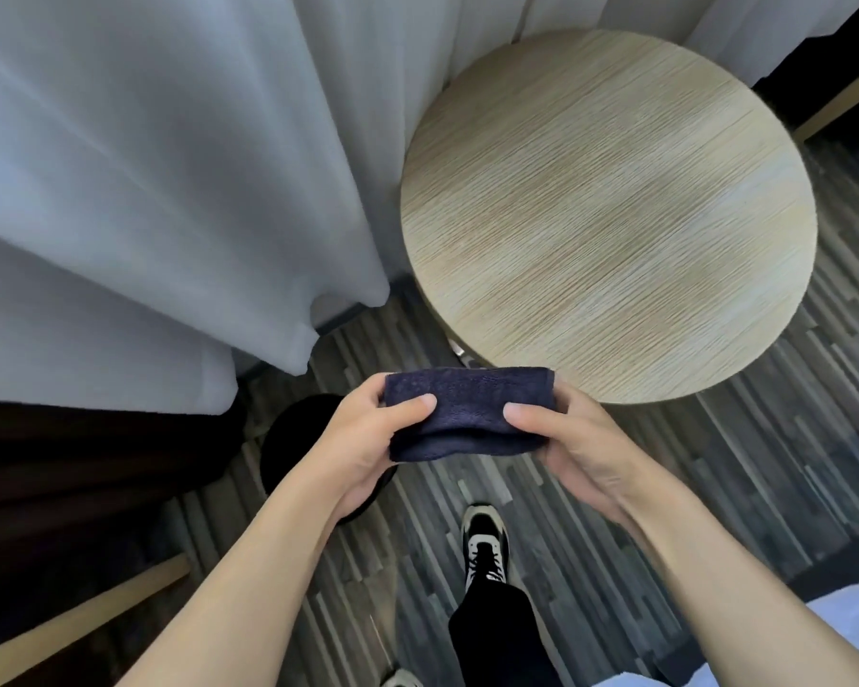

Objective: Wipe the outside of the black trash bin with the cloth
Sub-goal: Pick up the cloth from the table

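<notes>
A folded dark navy cloth point(469, 411) is stretched between both hands at the middle of the view. My left hand point(373, 438) pinches its left end with the thumb on top. My right hand point(571, 438) pinches its right end the same way. The black trash bin point(293, 438) stands on the floor below and to the left of the cloth. I see it from above as a dark round shape, and my left hand and forearm cover its right part. The cloth hangs above the bin without touching it.
A round light-wood table point(611, 210) stands right behind the cloth. White curtains point(160, 181) hang at the left. Dark furniture with a wooden leg point(70, 493) sits at the lower left. My shoe point(484, 542) rests on striped carpet point(715, 488). A white edge point(854, 622) shows at the lower right.
</notes>
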